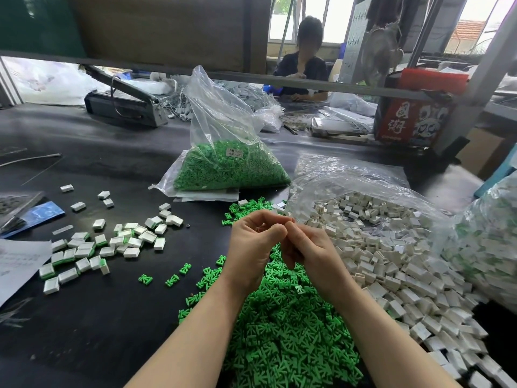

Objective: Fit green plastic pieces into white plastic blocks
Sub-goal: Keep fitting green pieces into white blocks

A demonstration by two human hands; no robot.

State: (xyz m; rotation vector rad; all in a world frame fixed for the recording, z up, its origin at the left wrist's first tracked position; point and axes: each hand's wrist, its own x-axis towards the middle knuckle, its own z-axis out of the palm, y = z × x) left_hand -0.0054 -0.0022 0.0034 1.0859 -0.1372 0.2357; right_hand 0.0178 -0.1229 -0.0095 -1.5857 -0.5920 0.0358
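My left hand [251,242] and my right hand [310,247] meet above the table's middle, fingers curled toward each other. A sliver of a small white block [262,227] peeks from my left hand's fingers. My right thumb and fingertips press in at the same spot, and what they hold is hidden. Below my wrists lies a heap of loose green pieces [285,326]. At the right, white blocks [391,264] spill from an open clear bag. On the left lies a scatter of assembled white blocks with green edges [92,247].
A clear bag of green pieces [229,166] stands behind my hands. Another bag of finished parts [486,247] sits at the far right. Papers [16,264] and a blue packet [42,214] lie at the left, a sealing machine [123,105] further back, and a person sits across the table.
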